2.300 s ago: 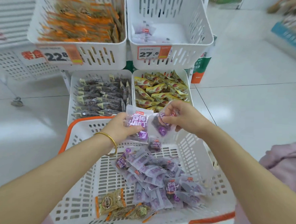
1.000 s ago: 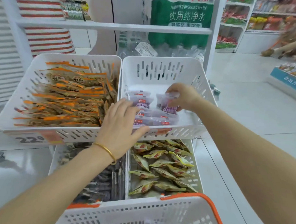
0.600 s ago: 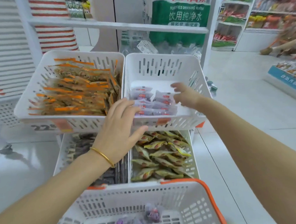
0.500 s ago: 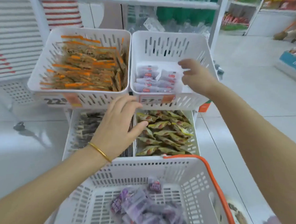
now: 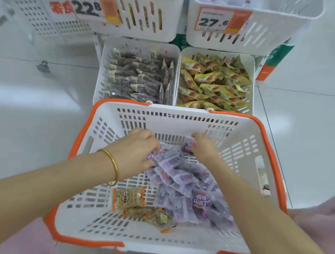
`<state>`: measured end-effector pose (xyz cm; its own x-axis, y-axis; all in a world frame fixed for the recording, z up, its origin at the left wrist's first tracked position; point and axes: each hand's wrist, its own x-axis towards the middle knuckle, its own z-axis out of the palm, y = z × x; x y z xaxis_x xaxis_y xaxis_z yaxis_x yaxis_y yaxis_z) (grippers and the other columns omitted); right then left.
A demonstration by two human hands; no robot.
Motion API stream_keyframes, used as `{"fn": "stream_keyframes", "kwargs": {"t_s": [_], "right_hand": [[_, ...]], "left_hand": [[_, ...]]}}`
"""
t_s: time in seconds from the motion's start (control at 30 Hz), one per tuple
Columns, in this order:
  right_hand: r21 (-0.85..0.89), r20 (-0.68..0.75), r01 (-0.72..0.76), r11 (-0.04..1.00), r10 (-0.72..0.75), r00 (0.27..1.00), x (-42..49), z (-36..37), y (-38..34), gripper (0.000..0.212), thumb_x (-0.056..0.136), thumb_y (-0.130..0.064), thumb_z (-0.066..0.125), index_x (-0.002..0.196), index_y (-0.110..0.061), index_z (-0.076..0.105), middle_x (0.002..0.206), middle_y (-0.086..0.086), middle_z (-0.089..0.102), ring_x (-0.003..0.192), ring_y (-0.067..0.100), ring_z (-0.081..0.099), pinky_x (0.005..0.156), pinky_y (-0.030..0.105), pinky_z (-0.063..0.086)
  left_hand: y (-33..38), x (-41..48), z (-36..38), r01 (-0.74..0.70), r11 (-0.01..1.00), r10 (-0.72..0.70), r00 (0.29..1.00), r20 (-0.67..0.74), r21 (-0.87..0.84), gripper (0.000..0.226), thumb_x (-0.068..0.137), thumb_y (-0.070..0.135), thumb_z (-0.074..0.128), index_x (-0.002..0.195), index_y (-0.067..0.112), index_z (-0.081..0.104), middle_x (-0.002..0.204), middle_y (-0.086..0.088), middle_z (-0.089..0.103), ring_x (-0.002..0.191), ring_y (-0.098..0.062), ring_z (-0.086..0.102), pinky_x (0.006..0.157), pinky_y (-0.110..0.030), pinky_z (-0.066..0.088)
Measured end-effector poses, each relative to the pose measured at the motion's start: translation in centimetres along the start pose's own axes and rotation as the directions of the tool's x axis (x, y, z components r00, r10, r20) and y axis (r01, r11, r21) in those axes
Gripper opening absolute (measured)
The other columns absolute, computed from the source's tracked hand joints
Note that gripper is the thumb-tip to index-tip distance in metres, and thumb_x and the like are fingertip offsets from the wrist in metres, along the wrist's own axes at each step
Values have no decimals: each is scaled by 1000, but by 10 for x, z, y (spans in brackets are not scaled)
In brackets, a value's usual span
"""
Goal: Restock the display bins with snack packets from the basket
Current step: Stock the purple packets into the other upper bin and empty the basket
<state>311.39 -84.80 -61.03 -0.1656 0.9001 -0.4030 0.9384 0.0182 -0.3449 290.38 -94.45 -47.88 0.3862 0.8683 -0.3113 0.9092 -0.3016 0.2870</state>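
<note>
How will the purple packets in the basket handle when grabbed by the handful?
Probably light and floppy: the purple packets are small film pouches heaped loosely. Likely slippery: glossy wrappers overlap, so some may slide from the left hand or right hand.

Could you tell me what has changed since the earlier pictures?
The left hand and right hand let go of packets in the upper right bin and came down into the basket, among the purple packets. The lower bins look unchanged.
</note>
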Motion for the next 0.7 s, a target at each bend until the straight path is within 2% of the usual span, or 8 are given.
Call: {"fn": "stream_keyframes", "kwargs": {"t_s": [0.17, 0.23, 0.33, 0.47, 0.57, 0.63, 0.7], "right_hand": [[-74, -174, -74, 995, 60, 983, 18, 33, 7, 35, 90, -2, 47, 124, -7, 50, 134, 13, 43, 120, 36, 40, 94, 42, 39], [-41, -167, -108, 993, 100, 981, 22, 41, 9, 29, 90, -3, 50, 119, -5, 55, 129, 14, 45, 116, 36, 43, 94, 40, 39], [-34, -118, -102, 994, 98, 988, 22, 44, 21, 21, 92, -10, 55, 111, -6, 62, 116, 14, 58, 114, 35, 49, 90, 36, 41], [66, -194, -83, 994, 94, 976, 12, 27, 34, 20, 93, -10, 52, 107, -8, 66, 102, 12, 68, 113, 32, 46, 80, 35, 43], [187, -211, -49, 981, 89, 974, 3, 5, 34, 20, 91, -10, 54, 106, -9, 66, 103, 9, 68, 109, 30, 50, 78, 32, 43], [298, -197, -12, 954, 74, 978, -2, -11, 31, 21, 90, -10, 55, 109, -7, 65, 105, 8, 66, 104, 26, 55, 73, 27, 39], [344, -198, 30, 938, 41, 979, -8, -25, 27, 20, 90, -9, 56, 108, -5, 64, 104, 8, 64, 99, 24, 56, 70, 25, 34]], "left_hand": [[-22, 17, 30, 20, 996, -23, 999, 38, 91, 37, 93, 24, 51, 129, 20, 43, 131, 1, 41, 125, -19, 31, 104, -26, 29], [-30, 35, 49, 12, 986, -28, 995, 94, 167, 43, 93, 17, 51, 134, 17, 38, 136, -2, 38, 125, -22, 33, 103, -31, 34], [-32, 66, 86, -50, 971, 5, 982, 189, 233, 53, 92, 15, 52, 140, 14, 30, 143, -7, 30, 126, -27, 34, 98, -37, 40], [-29, 94, 128, -65, 971, 5, 968, 251, 230, 59, 89, 12, 55, 140, 14, 25, 147, -10, 22, 125, -30, 37, 92, -35, 40], [-33, 102, 142, -72, 971, 32, 984, 173, 229, 53, 88, 3, 51, 136, 14, 31, 143, -8, 28, 117, -29, 44, 82, -33, 41], [-37, 106, 145, -88, 970, 65, 992, 110, 225, 39, 90, 8, 51, 128, 15, 40, 133, -6, 38, 109, -27, 48, 76, -32, 43], [-39, 109, 148, -115, 968, 102, 992, 72, 222, 32, 88, 9, 54, 119, 13, 47, 126, -7, 45, 106, -27, 50, 77, -37, 47]]}}
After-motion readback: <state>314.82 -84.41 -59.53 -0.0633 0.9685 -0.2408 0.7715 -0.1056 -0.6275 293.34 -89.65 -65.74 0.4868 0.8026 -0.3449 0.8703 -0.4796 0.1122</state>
